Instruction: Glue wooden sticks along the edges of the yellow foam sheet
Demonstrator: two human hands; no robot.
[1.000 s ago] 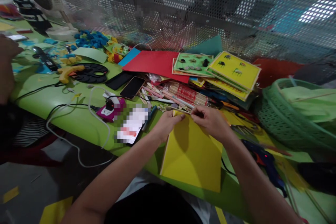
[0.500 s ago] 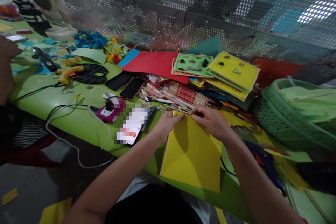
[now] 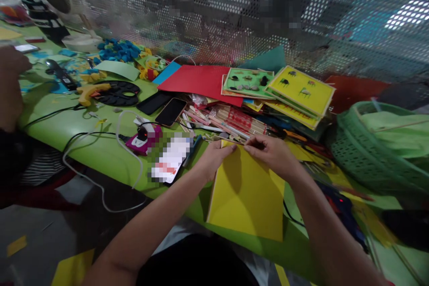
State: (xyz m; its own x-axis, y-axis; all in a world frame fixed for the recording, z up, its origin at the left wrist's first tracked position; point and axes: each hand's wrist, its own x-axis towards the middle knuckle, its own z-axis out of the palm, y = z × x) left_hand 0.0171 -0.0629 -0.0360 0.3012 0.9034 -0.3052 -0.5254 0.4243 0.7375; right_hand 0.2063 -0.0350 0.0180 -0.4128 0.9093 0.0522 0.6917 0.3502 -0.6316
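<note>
A yellow card (image 3: 250, 196) lies at the front of the green table, a pale strip running down its left edge. My left hand (image 3: 214, 158) is closed on the card's upper left corner, thumb on top. Along the far edge of the card runs a thin wooden stick (image 3: 239, 143), partly covered by my fingers. The thumb and fingers of my right hand (image 3: 271, 154) pinch together at that edge, on the stick; the exact contact is hard to see.
Bundled sticks (image 3: 239, 118) and finished picture cards (image 3: 301, 89) are piled beyond my hands. A green basket (image 3: 355, 143) stands right. To the left are a phone (image 3: 170, 158), cables, a yellow glue gun (image 3: 90, 94) and another person's arm (image 3: 11, 85). Behind is a perforated metal screen (image 3: 214, 31).
The view has shifted slightly, moving the scene a little to the right. Both hands keep their hold at the card's far edge, with almost no visible movement.
</note>
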